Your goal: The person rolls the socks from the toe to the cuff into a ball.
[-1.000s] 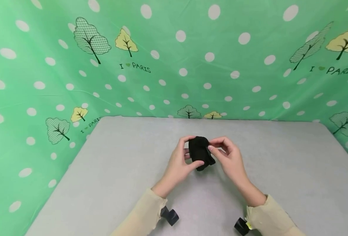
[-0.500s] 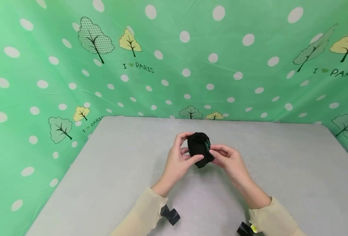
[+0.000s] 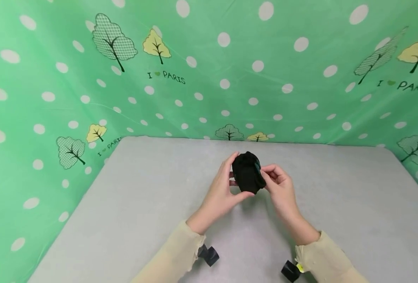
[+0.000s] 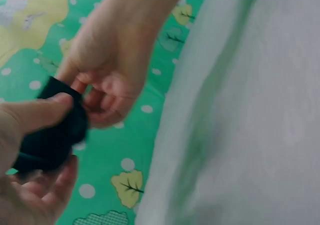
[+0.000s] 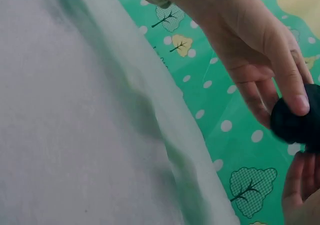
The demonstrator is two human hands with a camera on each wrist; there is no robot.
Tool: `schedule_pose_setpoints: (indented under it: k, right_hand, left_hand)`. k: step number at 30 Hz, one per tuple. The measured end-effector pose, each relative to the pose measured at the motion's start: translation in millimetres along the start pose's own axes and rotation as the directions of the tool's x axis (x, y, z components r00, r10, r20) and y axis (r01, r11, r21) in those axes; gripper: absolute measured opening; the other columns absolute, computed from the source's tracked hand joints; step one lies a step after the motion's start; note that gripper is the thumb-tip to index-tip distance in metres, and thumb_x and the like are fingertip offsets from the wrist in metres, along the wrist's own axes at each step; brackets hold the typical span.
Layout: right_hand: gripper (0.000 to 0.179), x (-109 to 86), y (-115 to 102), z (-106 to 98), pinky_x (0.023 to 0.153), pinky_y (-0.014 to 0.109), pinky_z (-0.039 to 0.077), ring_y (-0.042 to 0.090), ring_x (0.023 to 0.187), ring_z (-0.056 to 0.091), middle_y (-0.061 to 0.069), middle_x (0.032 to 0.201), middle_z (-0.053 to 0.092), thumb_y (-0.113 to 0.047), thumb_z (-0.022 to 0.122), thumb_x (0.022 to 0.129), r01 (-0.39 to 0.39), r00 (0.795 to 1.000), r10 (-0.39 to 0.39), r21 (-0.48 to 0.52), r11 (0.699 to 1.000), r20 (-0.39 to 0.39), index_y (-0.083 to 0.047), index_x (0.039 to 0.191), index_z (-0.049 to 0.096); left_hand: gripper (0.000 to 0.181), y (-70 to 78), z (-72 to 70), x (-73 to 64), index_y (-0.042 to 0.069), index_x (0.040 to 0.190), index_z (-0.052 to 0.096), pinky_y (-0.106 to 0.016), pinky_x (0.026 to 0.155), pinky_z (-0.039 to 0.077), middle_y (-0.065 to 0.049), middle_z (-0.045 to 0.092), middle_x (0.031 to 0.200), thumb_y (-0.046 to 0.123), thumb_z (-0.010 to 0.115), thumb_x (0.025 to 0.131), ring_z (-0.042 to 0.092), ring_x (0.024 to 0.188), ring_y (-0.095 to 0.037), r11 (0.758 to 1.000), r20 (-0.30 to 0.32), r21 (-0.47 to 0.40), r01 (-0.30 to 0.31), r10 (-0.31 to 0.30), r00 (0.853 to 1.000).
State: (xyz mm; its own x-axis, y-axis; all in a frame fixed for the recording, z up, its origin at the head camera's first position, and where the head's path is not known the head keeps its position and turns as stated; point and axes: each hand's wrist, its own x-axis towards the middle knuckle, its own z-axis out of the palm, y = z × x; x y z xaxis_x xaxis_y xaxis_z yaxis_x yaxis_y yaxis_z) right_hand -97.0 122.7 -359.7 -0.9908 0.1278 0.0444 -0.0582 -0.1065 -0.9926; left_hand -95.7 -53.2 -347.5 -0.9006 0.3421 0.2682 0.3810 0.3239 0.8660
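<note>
A small bundle of soft black fabric (image 3: 247, 175), with a thin teal strip along its right side, is held in the air above the table. My left hand (image 3: 221, 194) grips it from the left, the thumb across its lower front and the other fingers behind. On the right, my right hand (image 3: 282, 192) pinches the bundle's edge between thumb and fingertips. In the left wrist view, the dark fabric (image 4: 55, 130) lies between the left thumb and fingers. The right wrist view shows only part of the fabric (image 5: 295, 120), cut off by the frame's edge. What is folded inside is hidden.
A grey table (image 3: 141, 196) spreads beneath both hands. Behind it hangs a green dotted curtain (image 3: 201, 51) printed with trees and lettering. Black wrist-worn pieces (image 3: 210, 255) sit beside the cream sleeves (image 3: 173, 255).
Both hands have carried the black fabric bundle slightly up and to the right in the head view. The right fingertips shifted lower along its edge, and the teal strip has come into sight.
</note>
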Motion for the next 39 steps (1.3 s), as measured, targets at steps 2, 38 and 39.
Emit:
schedule_pose_setpoints:
  k: [2, 38, 39]
  right_hand:
    - [0.020, 0.5, 2, -3, 0.071, 0.016, 0.055, 0.004, 0.082, 0.063, -0.010, 0.091, 0.069, -0.003, 0.060, 0.097, 0.065, 0.997, -0.066, 0.023, 0.998, 0.045, -0.019, 0.088, 0.067]
    - [0.007, -10.5, 10, 1, 0.076, 0.017, 0.056, 0.002, 0.085, 0.062, -0.005, 0.089, 0.063, 0.011, 0.060, 0.089, 0.306, 0.934, -0.248, -0.218, 0.927, 0.256, 0.005, 0.086, 0.061]
    - [0.008, -11.0, 11, 1, 0.076, 0.017, 0.056, 0.003, 0.084, 0.062, -0.004, 0.088, 0.063, 0.011, 0.060, 0.088, 0.317, 0.933, -0.257, -0.234, 0.919, 0.254, 0.004, 0.085, 0.061]
  left_hand:
    - [0.097, -2.1, 0.5, 1.2, 0.018, 0.156, 0.025, -0.029, 0.079, 0.059, -0.005, 0.042, 0.152, 0.013, 0.085, 0.079, 0.067, 0.088, -0.022, 1.000, -0.042, -0.013, 0.002, -0.003, 0.999]
    - [0.064, -3.1, -17.6, 7.4, 0.009, 0.146, 0.035, -0.022, 0.062, 0.049, -0.005, 0.064, 0.096, 0.030, 0.066, 0.095, 0.063, 0.075, -0.013, 0.941, -0.036, 0.311, 0.135, -0.130, 0.991]
    - [0.056, -2.5, -18.4, 6.9, 0.009, 0.143, 0.040, -0.023, 0.066, 0.051, -0.005, 0.064, 0.101, 0.032, 0.064, 0.097, 0.065, 0.080, -0.014, 0.950, -0.025, 0.278, 0.143, -0.142, 0.990]
